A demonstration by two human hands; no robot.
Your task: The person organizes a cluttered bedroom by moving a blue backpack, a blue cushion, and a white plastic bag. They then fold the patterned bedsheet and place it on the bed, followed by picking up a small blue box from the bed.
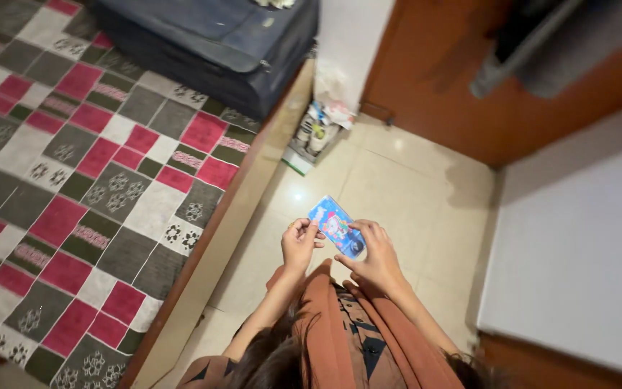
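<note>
I see both hands holding small flat blue packet with colourful cartoon print over pale tiled floor, beside bed with red, grey and white patchwork cover. Left hand grip pinches packet's near left edge; right hand grip closed on lower right end. I judge step as handling or inspecting packet; any further move calls for steady two-handed pinch. Dark blue suitcase on bed, well apart.

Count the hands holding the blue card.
2. The left hand grips the blue card at its lower left edge; the right hand holds its lower right end. Both are above the tiled floor, beside the bed.
</note>
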